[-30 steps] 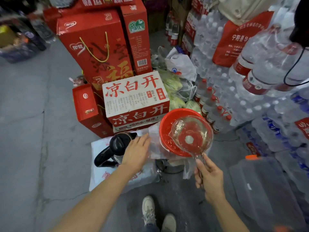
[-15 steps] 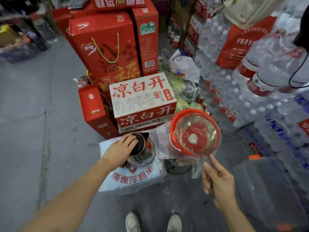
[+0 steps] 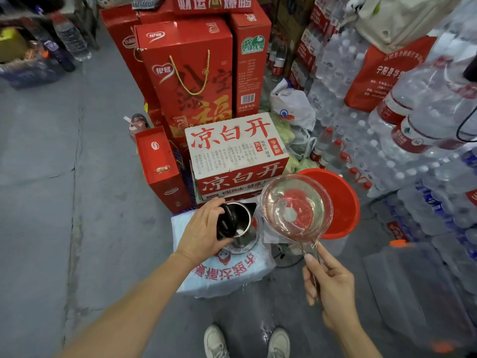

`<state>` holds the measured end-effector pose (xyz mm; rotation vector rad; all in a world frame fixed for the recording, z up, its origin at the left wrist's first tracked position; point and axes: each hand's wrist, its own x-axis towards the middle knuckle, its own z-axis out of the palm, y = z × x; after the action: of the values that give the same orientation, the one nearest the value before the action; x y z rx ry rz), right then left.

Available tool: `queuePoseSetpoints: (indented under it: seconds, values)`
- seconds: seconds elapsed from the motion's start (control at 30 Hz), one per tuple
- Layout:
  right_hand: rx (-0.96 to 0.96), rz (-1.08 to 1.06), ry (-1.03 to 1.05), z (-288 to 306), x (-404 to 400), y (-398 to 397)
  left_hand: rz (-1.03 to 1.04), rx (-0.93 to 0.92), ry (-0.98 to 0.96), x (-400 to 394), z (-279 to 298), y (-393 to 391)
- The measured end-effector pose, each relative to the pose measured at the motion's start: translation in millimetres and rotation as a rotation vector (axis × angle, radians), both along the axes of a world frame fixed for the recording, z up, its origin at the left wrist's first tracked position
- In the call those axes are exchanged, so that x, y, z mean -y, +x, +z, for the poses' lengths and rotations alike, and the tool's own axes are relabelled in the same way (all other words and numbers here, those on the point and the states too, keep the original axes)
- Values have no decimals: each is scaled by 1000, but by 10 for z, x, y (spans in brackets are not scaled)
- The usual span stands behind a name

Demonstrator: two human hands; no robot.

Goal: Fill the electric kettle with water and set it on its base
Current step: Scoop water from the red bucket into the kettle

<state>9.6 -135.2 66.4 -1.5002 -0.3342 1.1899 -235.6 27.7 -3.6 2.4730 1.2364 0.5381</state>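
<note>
A steel electric kettle (image 3: pixel 241 226) stands on a wrapped white pack (image 3: pixel 227 275) on the floor, its black lid tipped up. My left hand (image 3: pixel 204 232) grips the kettle's lid and handle side. My right hand (image 3: pixel 327 282) holds the handle of a clear plastic water scoop (image 3: pixel 296 205), which carries water and hovers just right of the kettle's spout. Behind the scoop sits a red basin (image 3: pixel 343 200). The kettle's base is hidden under the kettle.
A white and red carton (image 3: pixel 235 153) stands right behind the kettle, with tall red gift boxes (image 3: pixel 188 73) behind it. Stacks of bottled water (image 3: pixel 387 156) fill the right side. A clear plastic container (image 3: pixel 418 293) lies at lower right. My shoes (image 3: pixel 247 342) stand below.
My left hand has shifted from the kettle's top to its lid and handle side, and the lid now stands open. The scoop has moved left, from over the basin toward the kettle.
</note>
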Motion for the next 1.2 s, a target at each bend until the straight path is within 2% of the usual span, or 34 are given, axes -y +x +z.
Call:
queuePoseSetpoints:
  seconds: [0.17, 0.47, 0.8, 1.2]
  values:
    - [16, 53, 15, 46, -66, -258, 104, 79, -53, 125, 42, -170]
    - [182, 117, -70, -98, -117, -447, 202, 199, -118, 272, 31, -261]
    - [355, 128, -106, -165, -146, -457, 238, 189, -167, 306, 65, -276]
    - [459, 148, -100, -226, -163, -408, 301, 191, -236, 329, 190, -230]
